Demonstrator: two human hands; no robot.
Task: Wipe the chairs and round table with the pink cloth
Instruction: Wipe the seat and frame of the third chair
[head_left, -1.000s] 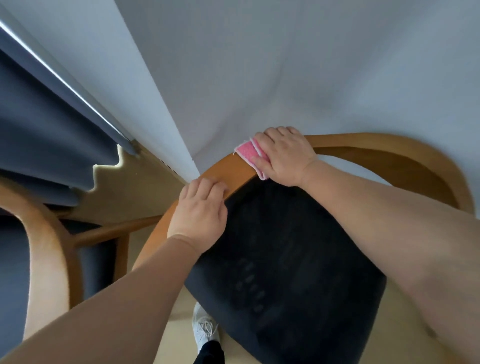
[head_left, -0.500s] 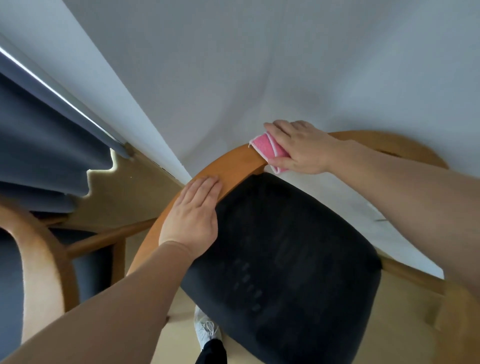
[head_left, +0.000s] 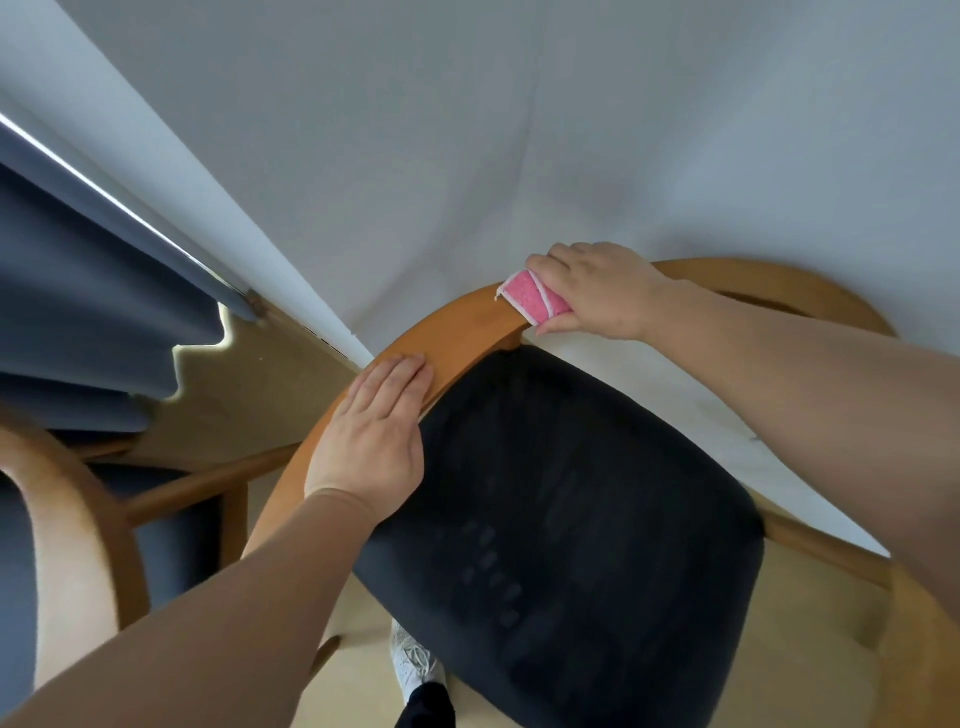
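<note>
Pink cloth (head_left: 532, 301), folded and edged in white, sits wrapped over the top of the curved wooden backrest (head_left: 467, 332) of the chair (head_left: 831, 301) right in front of the person. The right hand (head_left: 597, 291) grips it there, fingers curled over the far side of the rail and the thumb pinching in from below. I count one cloth and two chairs. The nearer chair is the one under both hands, with a dark padded seat (head_left: 571, 519). Of the second chair (head_left: 67, 519), at the left edge, only a pale curved wooden arm and a bluish seat show. The left hand (head_left: 374, 436) lies palm down on the same backrest, lower along its curve and beside the seat's edge. Its fingers are straight and together, it holds nothing, and it is well apart from the cloth. A grey-blue curtain (head_left: 78, 312) hangs at the left next to a white wall (head_left: 467, 130). One white shoe (head_left: 413, 665) shows on the pale floor by the seat's near edge.
</note>
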